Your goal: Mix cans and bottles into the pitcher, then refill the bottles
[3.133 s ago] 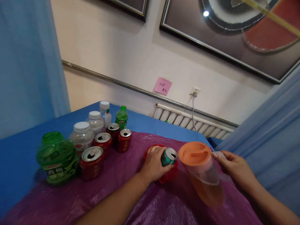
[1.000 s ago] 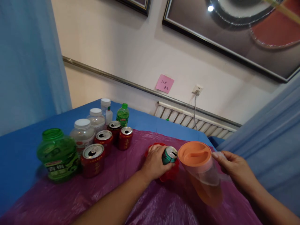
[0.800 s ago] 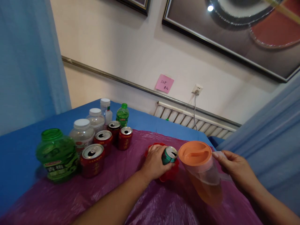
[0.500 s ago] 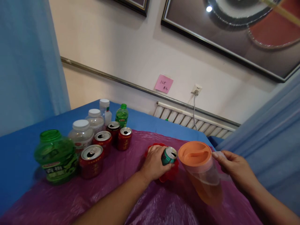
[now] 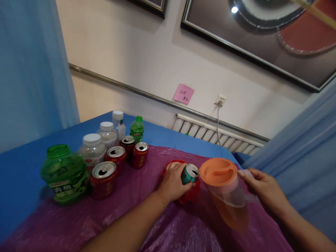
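Note:
My left hand [image 5: 173, 183] is wrapped round a green drink can [image 5: 189, 174], which leans to the right with its opened top showing. Beneath the can is a red dish or funnel-like thing [image 5: 193, 194], partly hidden by my hand. My right hand [image 5: 265, 187] grips the handle of a clear pitcher [image 5: 228, 203] with an orange lid. Brownish liquid fills the lower part of the pitcher, which tilts left so that its lid comes close to the can's top. I cannot make out any liquid flowing between them.
Several red cans [image 5: 103, 180] stand on the left, beside a large green jar [image 5: 64, 175], white-capped clear jars [image 5: 91, 150] and a small green bottle [image 5: 137, 129]. Purple plastic sheeting [image 5: 157, 224] covers part of the blue tabletop [image 5: 162, 136]. Blue curtains [image 5: 301, 147] hang at both sides.
Both hands, the can and the pitcher hold almost the same place. The view has shifted very slightly, so the jars and cans on the left appear a little further right.

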The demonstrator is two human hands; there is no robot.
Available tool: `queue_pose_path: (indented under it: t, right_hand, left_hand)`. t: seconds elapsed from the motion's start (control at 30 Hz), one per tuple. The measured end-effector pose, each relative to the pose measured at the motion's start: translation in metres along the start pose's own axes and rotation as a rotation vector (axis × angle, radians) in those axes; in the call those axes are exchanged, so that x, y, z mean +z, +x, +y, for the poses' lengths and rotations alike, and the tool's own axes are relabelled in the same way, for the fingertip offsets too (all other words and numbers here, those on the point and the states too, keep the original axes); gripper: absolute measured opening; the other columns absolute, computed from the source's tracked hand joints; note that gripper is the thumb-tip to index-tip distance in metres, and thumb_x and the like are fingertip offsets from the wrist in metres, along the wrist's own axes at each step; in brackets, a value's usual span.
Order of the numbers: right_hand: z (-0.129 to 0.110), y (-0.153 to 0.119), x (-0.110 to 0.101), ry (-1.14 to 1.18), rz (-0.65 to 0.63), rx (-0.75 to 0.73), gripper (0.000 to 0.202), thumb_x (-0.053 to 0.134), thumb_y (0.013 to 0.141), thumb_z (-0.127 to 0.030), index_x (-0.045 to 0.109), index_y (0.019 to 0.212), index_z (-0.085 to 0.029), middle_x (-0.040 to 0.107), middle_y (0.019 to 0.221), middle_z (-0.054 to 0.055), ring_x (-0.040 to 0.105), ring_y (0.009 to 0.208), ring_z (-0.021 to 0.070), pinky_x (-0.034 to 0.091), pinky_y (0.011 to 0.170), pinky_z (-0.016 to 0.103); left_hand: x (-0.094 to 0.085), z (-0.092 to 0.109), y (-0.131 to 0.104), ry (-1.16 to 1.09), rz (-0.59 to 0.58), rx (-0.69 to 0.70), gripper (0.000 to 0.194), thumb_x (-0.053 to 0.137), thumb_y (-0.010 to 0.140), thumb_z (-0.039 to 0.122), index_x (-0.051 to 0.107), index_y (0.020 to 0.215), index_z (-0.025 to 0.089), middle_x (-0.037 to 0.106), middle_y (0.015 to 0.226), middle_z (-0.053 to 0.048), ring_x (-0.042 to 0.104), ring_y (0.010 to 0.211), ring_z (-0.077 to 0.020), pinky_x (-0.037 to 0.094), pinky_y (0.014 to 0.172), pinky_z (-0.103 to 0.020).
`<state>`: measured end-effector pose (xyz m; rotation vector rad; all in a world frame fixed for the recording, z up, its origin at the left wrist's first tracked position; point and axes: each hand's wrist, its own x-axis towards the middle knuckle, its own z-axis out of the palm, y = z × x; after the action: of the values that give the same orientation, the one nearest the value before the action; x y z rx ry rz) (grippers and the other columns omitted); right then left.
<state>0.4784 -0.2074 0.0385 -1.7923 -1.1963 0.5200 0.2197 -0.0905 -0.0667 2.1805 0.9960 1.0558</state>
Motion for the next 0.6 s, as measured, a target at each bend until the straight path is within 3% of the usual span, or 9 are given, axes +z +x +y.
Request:
queue_pose_path:
  t: [0.6]
  right_hand:
    - [-0.0011,-0.0014,-0.0004,-0.026,0.005,-0.007,0.046,0.074,0.071,-0.062,0.061,0.057,-0.020,0.043,0.054,-0.004,0.035,0.054,0.0123,0.030,0.050,0.026]
  left_hand:
    - [0.0006,-0.0007,0.0002,0.003,-0.003,0.012,0.052,0.085,0.064,0.029,0.068,0.113,0.024,0.072,0.111,-0.004,0.058,0.110,-0.0294,0.040,0.100,-0.044]
